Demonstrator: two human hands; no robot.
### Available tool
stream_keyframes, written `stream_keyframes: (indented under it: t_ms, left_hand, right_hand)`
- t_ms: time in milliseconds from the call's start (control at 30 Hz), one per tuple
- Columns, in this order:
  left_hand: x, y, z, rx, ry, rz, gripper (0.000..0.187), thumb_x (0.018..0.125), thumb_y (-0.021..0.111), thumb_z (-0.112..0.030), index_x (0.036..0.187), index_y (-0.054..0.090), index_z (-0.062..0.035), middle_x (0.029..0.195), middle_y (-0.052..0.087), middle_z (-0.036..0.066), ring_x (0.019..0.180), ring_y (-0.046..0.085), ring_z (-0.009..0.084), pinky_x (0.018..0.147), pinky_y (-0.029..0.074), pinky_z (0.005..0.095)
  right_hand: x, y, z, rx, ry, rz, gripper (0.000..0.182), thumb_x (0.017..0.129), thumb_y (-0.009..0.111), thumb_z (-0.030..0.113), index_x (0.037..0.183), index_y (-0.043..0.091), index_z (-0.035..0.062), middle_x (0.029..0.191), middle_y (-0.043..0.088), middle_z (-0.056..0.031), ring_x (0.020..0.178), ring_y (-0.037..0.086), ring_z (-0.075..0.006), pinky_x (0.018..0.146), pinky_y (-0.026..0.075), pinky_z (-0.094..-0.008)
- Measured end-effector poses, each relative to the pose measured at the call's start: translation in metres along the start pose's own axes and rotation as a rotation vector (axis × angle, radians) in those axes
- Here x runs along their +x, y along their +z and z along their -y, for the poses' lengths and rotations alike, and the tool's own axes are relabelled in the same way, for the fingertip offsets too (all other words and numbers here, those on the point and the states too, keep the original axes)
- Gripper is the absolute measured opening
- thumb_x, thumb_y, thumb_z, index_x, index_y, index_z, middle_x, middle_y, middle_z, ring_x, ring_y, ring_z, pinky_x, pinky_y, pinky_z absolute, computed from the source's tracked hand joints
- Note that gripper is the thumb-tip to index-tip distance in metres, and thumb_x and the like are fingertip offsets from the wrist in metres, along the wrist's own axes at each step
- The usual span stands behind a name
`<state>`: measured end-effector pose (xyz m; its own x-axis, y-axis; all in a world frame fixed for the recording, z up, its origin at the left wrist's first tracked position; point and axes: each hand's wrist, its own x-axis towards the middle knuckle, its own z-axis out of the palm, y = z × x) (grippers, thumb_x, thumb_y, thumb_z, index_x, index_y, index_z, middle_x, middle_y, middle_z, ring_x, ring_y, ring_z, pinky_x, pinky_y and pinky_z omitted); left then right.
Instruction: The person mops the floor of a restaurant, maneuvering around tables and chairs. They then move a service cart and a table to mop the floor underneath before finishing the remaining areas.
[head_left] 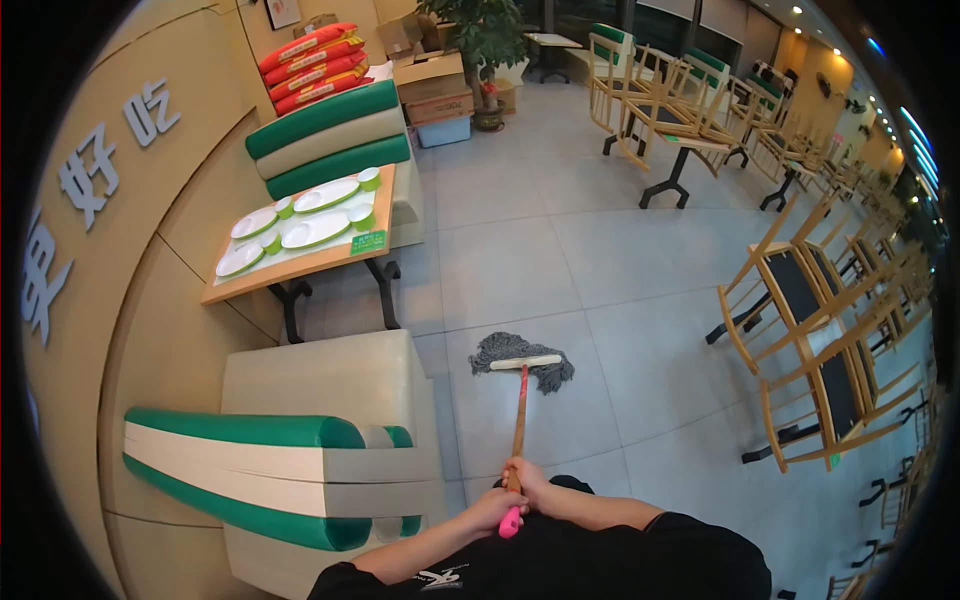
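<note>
Partly, both hands hide the mop handle.

Plates and cups sit on a bench beside a green-and-cream seat, red bags are stacked behind, and a potted tree stands beside cardboard boxes.

Grey, stringy mop head with an off-white, straight crossbar; its long, round wooden handle is brown, reddish near the head and hot pink at the butt end. The person's black cloth shirt carries a white print. Large square floor tiles are pale grey with darker lines. Long padded bench backrests are striped green, cream, green. Oval white plates have lime-green edges. Stacked, pillow-shaped sacks are red with yellow markings.
</note>
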<state>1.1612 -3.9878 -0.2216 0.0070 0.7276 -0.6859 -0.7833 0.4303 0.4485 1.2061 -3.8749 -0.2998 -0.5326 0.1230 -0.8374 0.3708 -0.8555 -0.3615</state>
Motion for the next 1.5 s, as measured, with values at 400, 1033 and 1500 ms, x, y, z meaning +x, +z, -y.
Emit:
stream_keyframes:
  t_ms: [400,1033,1500]
  left_hand:
    - [0.011,-0.037,-0.085,-0.127,-0.017,-0.040,0.011,0.076,0.053,-0.013,0.080,0.048,-0.0032,0.063,0.051,0.003,0.049,0.050,0.0099,0.044,0.043,0.0204]
    - [0.036,-0.052,-0.265,0.009,-0.195,-0.030,0.030,0.071,0.051,-0.011,0.096,0.042,0.0018,0.063,0.046,0.003,0.051,0.047,0.0072,0.040,0.040,0.0183]
    - [0.090,-0.173,-0.432,0.306,-0.280,0.112,0.028,0.069,0.053,-0.011,0.093,0.044,0.0016,0.065,0.049,0.005,0.053,0.049,0.0090,0.046,0.039,0.0194]
  right_hand:
    - [0.042,0.048,0.068,0.047,0.172,0.099,0.009,0.076,0.046,0.014,0.075,0.045,0.0053,0.062,0.046,-0.0057,0.055,0.046,-0.0192,0.054,0.042,-0.0336]
    - [0.116,0.089,0.227,-0.016,0.646,0.509,0.016,0.083,0.049,0.021,0.091,0.050,0.0076,0.089,0.057,-0.0040,0.082,0.054,-0.0157,0.071,0.044,-0.0284]
    - [0.227,0.186,0.297,0.203,0.391,0.474,0.016,0.082,0.048,0.020,0.090,0.049,0.0056,0.086,0.057,-0.0040,0.073,0.053,-0.0133,0.066,0.045,-0.0250]
